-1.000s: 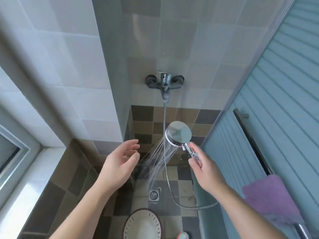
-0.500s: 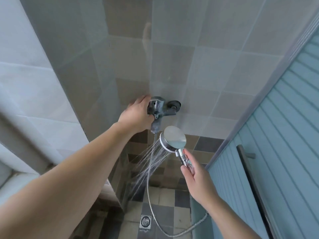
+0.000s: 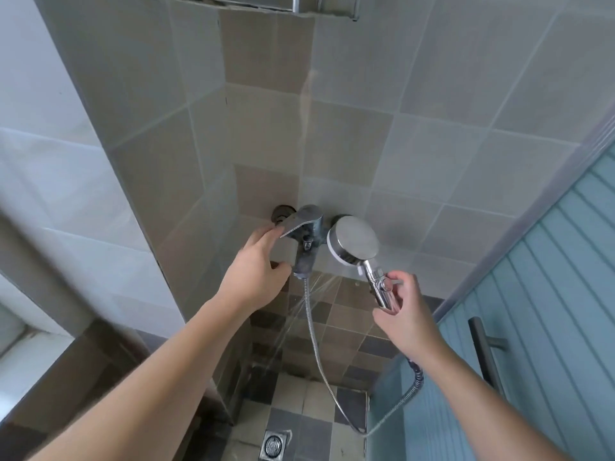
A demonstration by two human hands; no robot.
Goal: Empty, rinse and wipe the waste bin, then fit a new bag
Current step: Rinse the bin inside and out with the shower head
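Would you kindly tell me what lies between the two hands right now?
In the head view, the mixer tap's body and the metal hose lie between the left hand and right hand.

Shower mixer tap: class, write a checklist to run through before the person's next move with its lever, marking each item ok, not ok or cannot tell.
1. Left hand touches the chrome mixer tap lever: ok, fingertips at its tip.
2. Right hand grips the chrome round shower head by its handle: ok.
3. Water is running: ok, thin spray shows below the head.
4. Spray aimed at the waste bin: cannot tell, no bin in view.
5. Metal hose hangs free, unkinked: ok.
6. Floor drain is uncovered: ok.
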